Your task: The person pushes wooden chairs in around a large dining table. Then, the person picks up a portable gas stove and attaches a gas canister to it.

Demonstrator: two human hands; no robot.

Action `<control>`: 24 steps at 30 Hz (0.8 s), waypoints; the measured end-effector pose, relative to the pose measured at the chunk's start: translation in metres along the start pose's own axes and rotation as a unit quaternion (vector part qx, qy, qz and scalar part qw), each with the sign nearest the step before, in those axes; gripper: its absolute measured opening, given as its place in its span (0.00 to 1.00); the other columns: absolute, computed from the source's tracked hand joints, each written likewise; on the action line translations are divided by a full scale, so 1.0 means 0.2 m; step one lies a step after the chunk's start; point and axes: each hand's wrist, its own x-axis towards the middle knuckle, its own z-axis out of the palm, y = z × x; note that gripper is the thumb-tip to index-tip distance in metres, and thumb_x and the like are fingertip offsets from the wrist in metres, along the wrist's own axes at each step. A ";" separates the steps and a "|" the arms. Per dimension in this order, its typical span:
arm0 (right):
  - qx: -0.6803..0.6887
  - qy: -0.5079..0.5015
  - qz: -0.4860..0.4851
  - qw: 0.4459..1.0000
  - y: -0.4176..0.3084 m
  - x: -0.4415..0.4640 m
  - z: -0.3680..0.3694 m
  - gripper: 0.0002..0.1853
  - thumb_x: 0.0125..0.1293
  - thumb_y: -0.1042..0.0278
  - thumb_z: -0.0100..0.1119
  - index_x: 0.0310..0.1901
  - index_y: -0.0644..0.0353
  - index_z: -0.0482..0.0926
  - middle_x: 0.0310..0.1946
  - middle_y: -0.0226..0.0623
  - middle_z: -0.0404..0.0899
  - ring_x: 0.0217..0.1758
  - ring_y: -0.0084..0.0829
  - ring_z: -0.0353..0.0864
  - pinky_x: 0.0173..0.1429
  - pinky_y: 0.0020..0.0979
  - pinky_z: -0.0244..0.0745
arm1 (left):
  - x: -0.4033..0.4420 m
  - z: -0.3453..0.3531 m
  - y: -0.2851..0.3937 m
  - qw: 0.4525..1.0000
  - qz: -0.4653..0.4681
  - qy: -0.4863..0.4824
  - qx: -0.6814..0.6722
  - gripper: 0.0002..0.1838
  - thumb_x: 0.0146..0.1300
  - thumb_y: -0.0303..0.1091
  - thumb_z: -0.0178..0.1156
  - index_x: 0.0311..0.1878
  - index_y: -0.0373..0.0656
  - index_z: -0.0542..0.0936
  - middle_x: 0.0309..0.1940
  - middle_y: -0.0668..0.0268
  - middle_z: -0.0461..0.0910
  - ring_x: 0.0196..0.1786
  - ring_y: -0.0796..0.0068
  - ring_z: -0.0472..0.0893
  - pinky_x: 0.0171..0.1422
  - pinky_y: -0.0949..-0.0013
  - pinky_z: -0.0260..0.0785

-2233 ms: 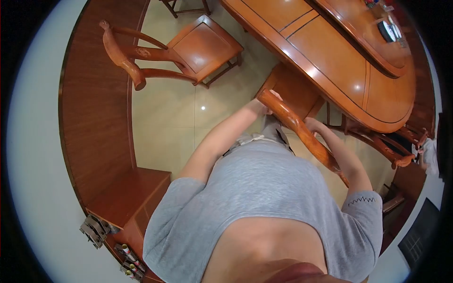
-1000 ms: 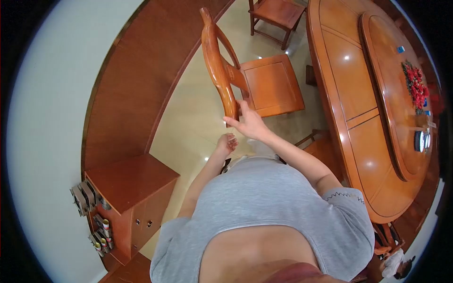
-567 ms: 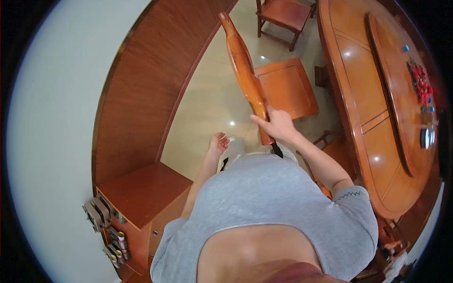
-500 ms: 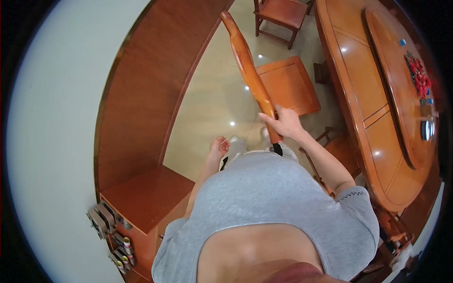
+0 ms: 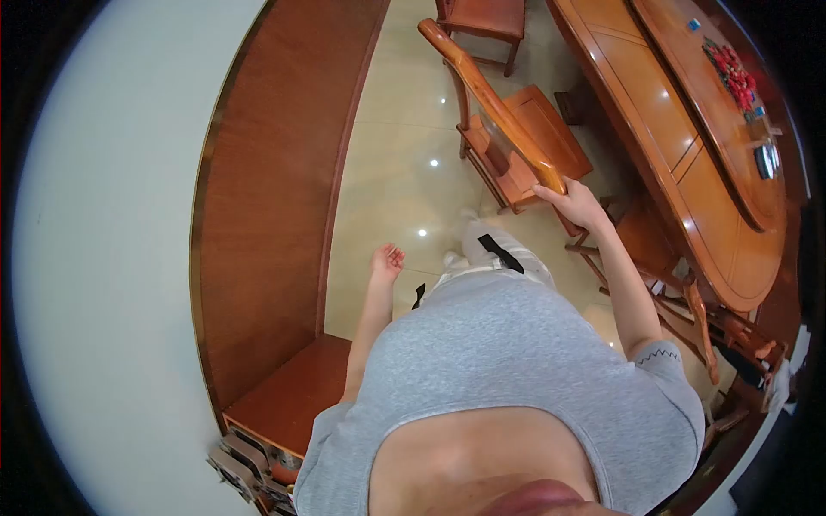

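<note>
Brown chair [image 5: 469,72], one, upper centre: right hand [image 5: 578,206] grips its top rail [image 5: 513,129]; left hand [image 5: 389,261], centre-left, has fingers loosely open.

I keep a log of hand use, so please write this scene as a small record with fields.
right hand: holding the near end of the chair's top rail
left hand: over the floor, nothing seen in it
table: ahead and to the right; red flowers on its raised centre
</note>
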 end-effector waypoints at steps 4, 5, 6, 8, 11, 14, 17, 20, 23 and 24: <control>-0.011 0.029 0.019 0.999 -0.11 0.00 0.01 0.41 0.49 0.30 0.60 0.50 0.64 0.78 0.40 0.54 0.81 0.47 0.45 0.81 0.52 0.37 0.72 | 0.03 0.19 0.13 0.999 -0.015 -0.021 0.039 0.12 0.61 0.40 0.55 0.45 0.45 0.73 0.29 0.65 0.76 0.30 0.67 0.78 0.28 0.71 0.64; -0.011 0.027 0.035 0.999 -0.15 -0.02 -0.01 0.41 0.49 0.30 0.60 0.50 0.64 0.78 0.40 0.54 0.81 0.48 0.45 0.81 0.53 0.37 0.72 | 0.04 0.24 0.17 0.998 -0.025 -0.025 0.052 0.12 0.61 0.40 0.55 0.45 0.45 0.73 0.29 0.65 0.76 0.30 0.67 0.78 0.28 0.71 0.64; -0.011 0.026 0.045 0.999 -0.19 -0.01 -0.02 0.41 0.48 0.31 0.61 0.50 0.63 0.78 0.41 0.54 0.81 0.48 0.45 0.80 0.53 0.37 0.72 | 0.07 0.27 0.23 0.997 -0.030 -0.030 0.063 0.12 0.61 0.39 0.54 0.44 0.45 0.73 0.29 0.65 0.76 0.29 0.67 0.78 0.28 0.71 0.64; -0.011 0.029 0.054 0.998 -0.22 0.02 -0.02 0.41 0.47 0.30 0.61 0.50 0.63 0.78 0.40 0.53 0.81 0.47 0.44 0.81 0.52 0.37 0.73 | 0.15 0.34 0.39 0.996 -0.014 -0.038 0.081 0.12 0.61 0.39 0.54 0.44 0.45 0.73 0.29 0.65 0.76 0.29 0.68 0.78 0.27 0.72 0.64; -0.017 0.004 0.085 0.996 -0.25 0.05 -0.06 0.40 0.45 0.30 0.63 0.48 0.63 0.79 0.37 0.50 0.82 0.44 0.43 0.82 0.50 0.37 0.73 | 0.19 0.51 0.62 0.993 0.015 -0.036 0.116 0.11 0.61 0.39 0.53 0.43 0.45 0.73 0.29 0.65 0.76 0.28 0.69 0.79 0.26 0.72 0.64; -0.018 -0.009 0.107 0.994 -0.25 0.07 -0.09 0.40 0.44 0.30 0.64 0.46 0.62 0.79 0.33 0.47 0.82 0.40 0.42 0.83 0.48 0.38 0.74 | 0.18 0.75 0.82 0.986 0.047 -0.044 0.153 0.11 0.62 0.39 0.51 0.44 0.45 0.73 0.29 0.66 0.76 0.27 0.69 0.79 0.25 0.72 0.63; -0.020 0.015 0.100 0.995 -0.21 0.10 -0.07 0.40 0.44 0.30 0.65 0.45 0.63 0.79 0.31 0.46 0.82 0.39 0.40 0.83 0.47 0.37 0.74 | 0.20 0.97 0.98 0.974 0.084 -0.069 0.198 0.12 0.63 0.39 0.49 0.46 0.44 0.73 0.29 0.65 0.77 0.27 0.70 0.79 0.24 0.72 0.63; -0.046 0.033 0.112 0.992 -0.21 0.05 -0.08 0.43 0.46 0.29 0.62 0.47 0.67 0.77 0.28 0.47 0.81 0.38 0.41 0.83 0.45 0.38 0.76 | 0.37 1.25 1.07 0.962 0.114 -0.117 0.218 0.16 0.64 0.39 0.47 0.51 0.43 0.73 0.31 0.65 0.78 0.26 0.71 0.79 0.24 0.72 0.63; -0.067 0.090 0.096 0.989 -0.26 0.09 -0.07 0.45 0.48 0.27 0.60 0.48 0.69 0.75 0.25 0.49 0.81 0.34 0.43 0.83 0.39 0.38 0.76 | 0.35 1.60 1.19 0.954 0.130 -0.140 0.233 0.17 0.64 0.39 0.47 0.53 0.42 0.71 0.32 0.64 0.78 0.26 0.71 0.79 0.24 0.72 0.63; -0.091 0.092 0.096 0.987 -0.27 0.09 -0.06 0.44 0.51 0.29 0.59 0.52 0.69 0.73 0.26 0.51 0.81 0.34 0.46 0.83 0.40 0.39 0.76 | 0.31 1.70 1.21 0.945 0.125 -0.150 0.263 0.18 0.64 0.38 0.46 0.55 0.42 0.71 0.32 0.64 0.78 0.26 0.70 0.79 0.24 0.72 0.64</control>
